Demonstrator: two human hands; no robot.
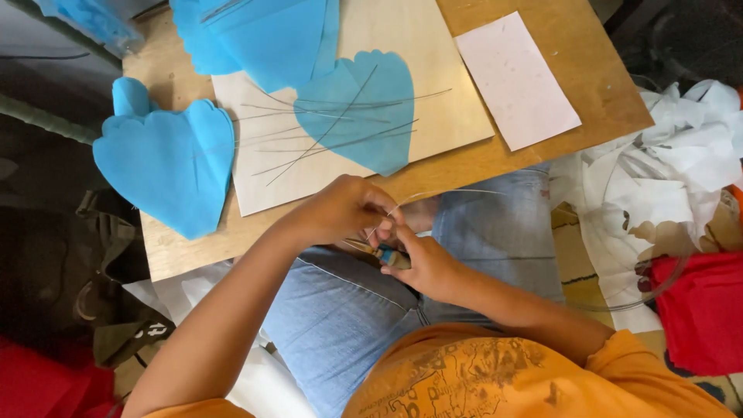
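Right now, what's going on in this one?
A seated person works at the edge of a wooden board. Both hands meet over the lap: the left hand pinches a thin wire, and the right hand grips a small blue-banded tool. Blue paper petals and loose wires lie on the board.

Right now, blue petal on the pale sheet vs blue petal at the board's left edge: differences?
The petal on the pale sheet lies wholly on the board with thin wires crossing it; the left-edge petal overhangs the wooden board and carries no wires. The sheet petal looks thinner and duller; the left-edge one is brighter and looks stacked. Both are blue, heart-like paper cutouts, untouched by either hand.
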